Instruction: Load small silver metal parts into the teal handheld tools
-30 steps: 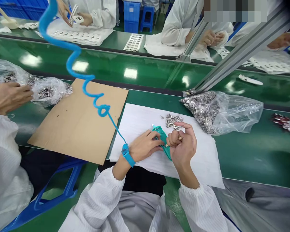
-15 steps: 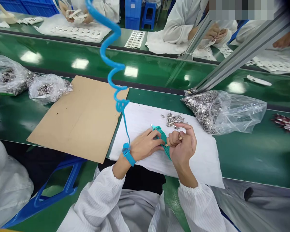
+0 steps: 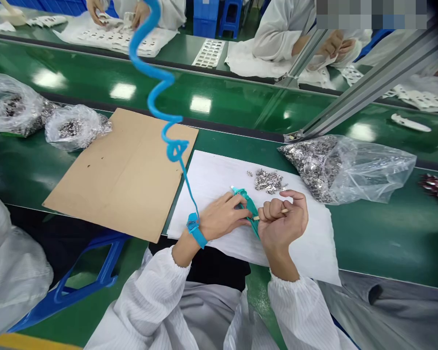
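My left hand (image 3: 224,216) is closed on a teal plastic part (image 3: 251,206) with a white tip, holding it against the white sheet (image 3: 211,180). A blue coiled-cord wrist strap (image 3: 196,231) circles my left wrist. In my right hand (image 3: 282,223) is a thin wooden stick (image 3: 256,218), its end pressed at the teal part and its other end showing between my fingers. The fingers partly hide both things. Just beyond my hands lies a small pile of shiny metal pieces (image 3: 269,181) on the sheet.
A clear bag of metal pieces (image 3: 314,165) lies at the right, near a metal post (image 3: 365,80). Cardboard (image 3: 124,170) covers the bench on the left, beside an open bag (image 3: 73,129). The blue coiled cord (image 3: 155,97) hangs in front. Co-workers' hands (image 3: 334,46) work across the bench.
The view has shifted slightly. My right hand has drawn a little to the right, and more of the wooden stick shows beside the teal part. My left hand keeps its hold.
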